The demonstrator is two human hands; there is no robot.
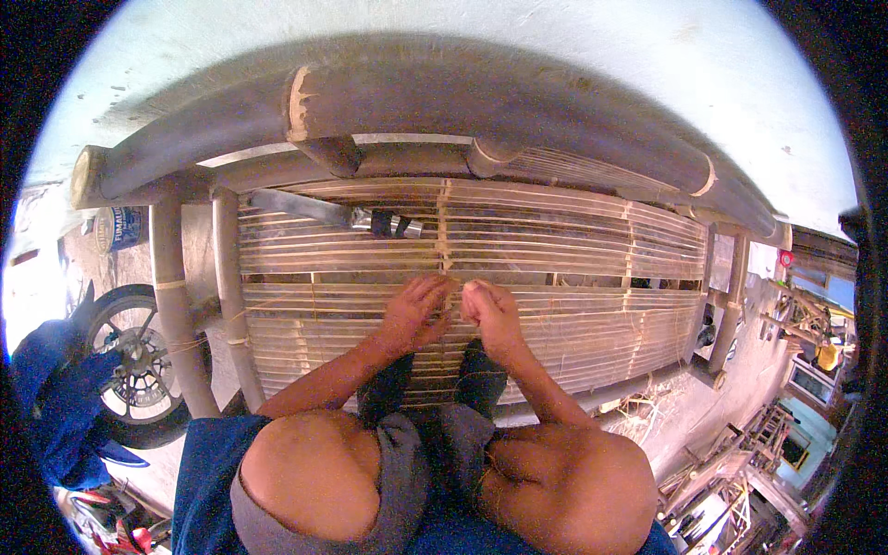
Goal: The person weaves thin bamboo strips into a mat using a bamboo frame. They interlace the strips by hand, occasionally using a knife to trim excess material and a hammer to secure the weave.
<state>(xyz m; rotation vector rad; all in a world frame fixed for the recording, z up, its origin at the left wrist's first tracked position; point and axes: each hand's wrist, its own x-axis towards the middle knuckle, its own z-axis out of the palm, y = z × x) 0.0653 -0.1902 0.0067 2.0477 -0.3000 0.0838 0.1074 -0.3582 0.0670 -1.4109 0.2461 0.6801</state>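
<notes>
The person squats on a bamboo bench frame, knees drawn up, both hands working at the middle binding seam of the slatted seat. The left hand lies fingers curled down on the slats, pressing near the seam; whether it pinches anything cannot be told. The right hand, just beside it, is closed, fingertips pinched on what looks like a thin binding strand. The step in hand seems to be lashing the slats along this seam, with the far rows already tied. The next move likely calls for pulling the strand tight while holding the slat flat. A dark tool lies on the far slats, left of the seam. A motorbike wheel stands at near left.
</notes>
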